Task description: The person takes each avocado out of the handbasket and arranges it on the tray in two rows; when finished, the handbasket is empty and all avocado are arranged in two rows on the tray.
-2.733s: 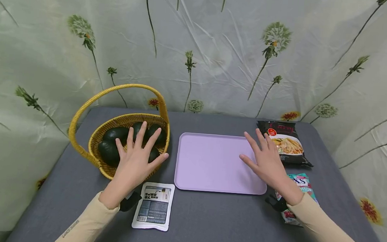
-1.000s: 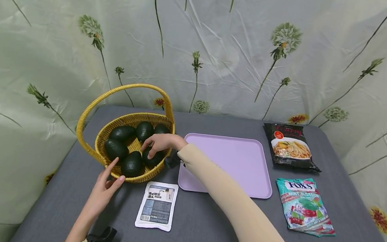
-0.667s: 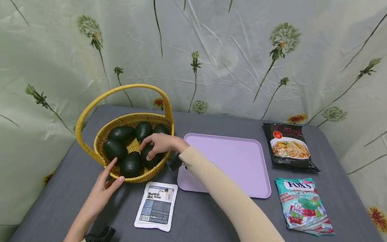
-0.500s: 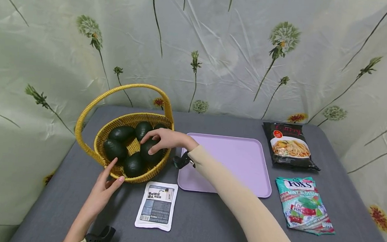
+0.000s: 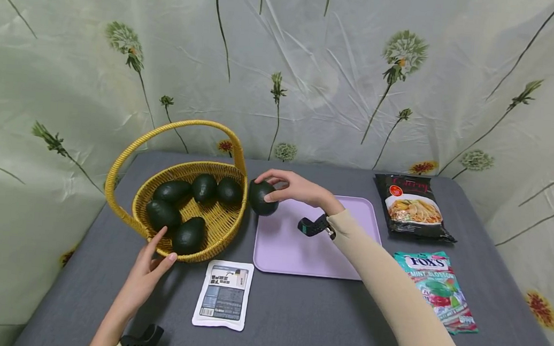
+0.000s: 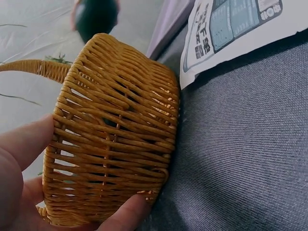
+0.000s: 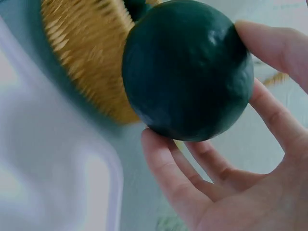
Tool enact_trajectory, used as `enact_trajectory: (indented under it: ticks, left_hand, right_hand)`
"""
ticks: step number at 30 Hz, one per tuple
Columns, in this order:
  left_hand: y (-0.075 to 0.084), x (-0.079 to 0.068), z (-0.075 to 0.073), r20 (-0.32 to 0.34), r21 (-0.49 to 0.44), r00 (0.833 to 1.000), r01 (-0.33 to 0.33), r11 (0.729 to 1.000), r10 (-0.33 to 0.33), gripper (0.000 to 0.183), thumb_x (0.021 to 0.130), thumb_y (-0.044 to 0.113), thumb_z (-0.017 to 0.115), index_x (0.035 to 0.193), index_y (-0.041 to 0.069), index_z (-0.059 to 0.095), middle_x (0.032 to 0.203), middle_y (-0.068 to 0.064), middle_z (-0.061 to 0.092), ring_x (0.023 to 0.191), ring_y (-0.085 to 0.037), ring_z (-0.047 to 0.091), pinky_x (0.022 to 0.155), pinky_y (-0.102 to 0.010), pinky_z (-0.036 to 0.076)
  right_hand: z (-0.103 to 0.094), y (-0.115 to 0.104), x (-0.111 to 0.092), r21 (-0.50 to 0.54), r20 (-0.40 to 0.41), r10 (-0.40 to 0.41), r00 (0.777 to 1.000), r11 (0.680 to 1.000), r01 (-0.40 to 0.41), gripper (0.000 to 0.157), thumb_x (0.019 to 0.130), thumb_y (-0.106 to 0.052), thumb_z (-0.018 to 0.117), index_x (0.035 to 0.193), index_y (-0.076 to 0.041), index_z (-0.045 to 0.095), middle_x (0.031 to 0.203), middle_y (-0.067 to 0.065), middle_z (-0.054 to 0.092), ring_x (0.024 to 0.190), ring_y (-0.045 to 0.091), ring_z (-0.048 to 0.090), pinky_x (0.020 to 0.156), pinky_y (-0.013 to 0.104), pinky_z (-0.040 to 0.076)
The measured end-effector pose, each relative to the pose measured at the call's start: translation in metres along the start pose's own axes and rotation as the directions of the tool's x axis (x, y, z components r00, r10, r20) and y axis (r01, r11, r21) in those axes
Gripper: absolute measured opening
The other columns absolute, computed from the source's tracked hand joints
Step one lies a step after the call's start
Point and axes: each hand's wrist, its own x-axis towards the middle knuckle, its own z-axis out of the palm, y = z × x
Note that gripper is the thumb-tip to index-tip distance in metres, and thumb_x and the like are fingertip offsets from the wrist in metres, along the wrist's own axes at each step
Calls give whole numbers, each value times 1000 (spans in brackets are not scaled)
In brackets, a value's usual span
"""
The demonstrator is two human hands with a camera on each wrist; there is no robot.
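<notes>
My right hand grips a dark green avocado between thumb and fingers, held up between the basket and the lilac tray. In the right wrist view the avocado fills the middle, with fingertips around its side and underside. The yellow wicker basket stands at the left with several avocados inside. My left hand holds the basket's near rim; in the left wrist view the thumb lies at the rim and fingers wrap the woven wall.
A white printed pouch lies in front of the basket. To the right of the tray are a black noodle packet and a teal candy bag, partly covered by my right sleeve. The basket's tall handle arches up at the left. A floral curtain hangs behind.
My right hand has lifted an avocado out of the basket's right side and carried it right, over the tray's left edge. The left hand has moved from above the basket to its rim.
</notes>
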Motion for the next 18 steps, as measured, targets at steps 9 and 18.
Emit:
enact_trajectory:
  ticks: [9,18]
  left_hand:
    - [0,0,-2,11,8,1000,17,1000,-17,70,100,25,52,155,12,10,150,-32,5,136,-48,9,100,-68,21]
    - [-1,1,-1,11,13,1000,25,1000,-25,71,100,26,52,155,12,9,150,-32,4,136,-48,9,101,-69,21]
  right_hand:
    - [-5,49,-33,72,-161,101,982,993,-91,46,88,-11,68,131,-9,52,140,13,41,128,32,37,90,46,46]
    - [12,64,-32,47,-245,127,961,992,-120,48,86,-14,70,130,-11,53,135,19,44,123,34,42,89,41,45]
